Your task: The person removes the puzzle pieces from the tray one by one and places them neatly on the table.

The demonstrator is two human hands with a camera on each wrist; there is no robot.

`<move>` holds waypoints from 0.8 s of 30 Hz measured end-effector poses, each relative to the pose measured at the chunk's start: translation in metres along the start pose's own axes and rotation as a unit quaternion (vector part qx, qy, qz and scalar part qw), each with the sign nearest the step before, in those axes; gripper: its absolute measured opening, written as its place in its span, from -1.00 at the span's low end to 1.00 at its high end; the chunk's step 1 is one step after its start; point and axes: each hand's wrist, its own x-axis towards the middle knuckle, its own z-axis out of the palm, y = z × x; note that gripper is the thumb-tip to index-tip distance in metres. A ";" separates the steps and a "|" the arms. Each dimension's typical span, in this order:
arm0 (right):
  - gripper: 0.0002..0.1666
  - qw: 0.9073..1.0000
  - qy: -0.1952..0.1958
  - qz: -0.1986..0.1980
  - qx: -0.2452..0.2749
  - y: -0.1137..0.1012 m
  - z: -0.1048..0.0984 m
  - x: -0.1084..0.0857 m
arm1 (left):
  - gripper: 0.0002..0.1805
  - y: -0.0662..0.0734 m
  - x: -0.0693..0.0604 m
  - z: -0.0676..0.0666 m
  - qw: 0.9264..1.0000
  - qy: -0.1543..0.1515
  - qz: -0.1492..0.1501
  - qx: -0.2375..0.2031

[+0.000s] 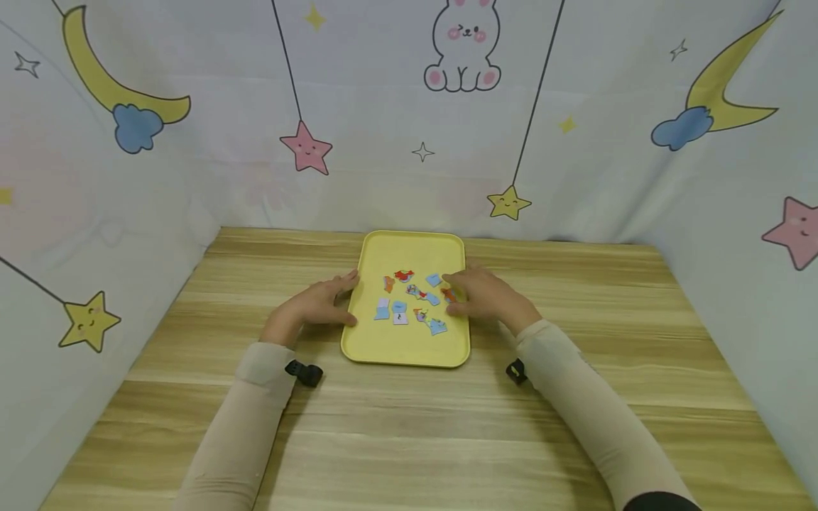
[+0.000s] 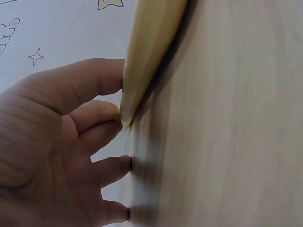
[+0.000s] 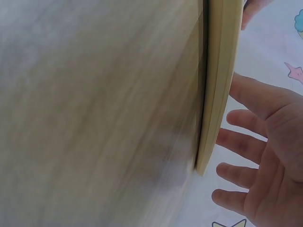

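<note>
A yellow tray (image 1: 409, 351) lies on the wooden table, with several small printed cardboard pieces (image 1: 399, 317) that look like puzzle pieces scattered on it. My left hand (image 1: 313, 301) is at the tray's left edge, fingers spread; in the left wrist view its thumb (image 2: 102, 78) meets the tray's side (image 2: 151, 42). Over the right rim reaches my right hand (image 1: 491, 294), its thumb and fingers apart beside an orange piece (image 1: 448, 294) and a blue piece (image 1: 434, 279). The right fingertips are partly hidden behind the tray's side (image 3: 220, 85) in the right wrist view.
Bare wood of the table (image 1: 409, 433) surrounds the tray. A white cloth (image 1: 383, 191) printed with stars, moons and a rabbit hangs behind and at both sides. Black straps with small devices (image 1: 308, 374) sit at both wrists.
</note>
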 end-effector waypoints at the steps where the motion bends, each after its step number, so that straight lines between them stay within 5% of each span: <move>1: -0.18 1.000 0.001 -0.003 -0.004 0.000 0.000 0.001 | 0.04 0.000 0.000 0.000 1.000 0.001 -0.001 0.001; 24: -0.73 0.994 0.047 -0.064 -0.082 -0.008 0.007 0.007 | 0.07 -0.003 -0.001 0.004 1.000 0.004 -0.011 -0.010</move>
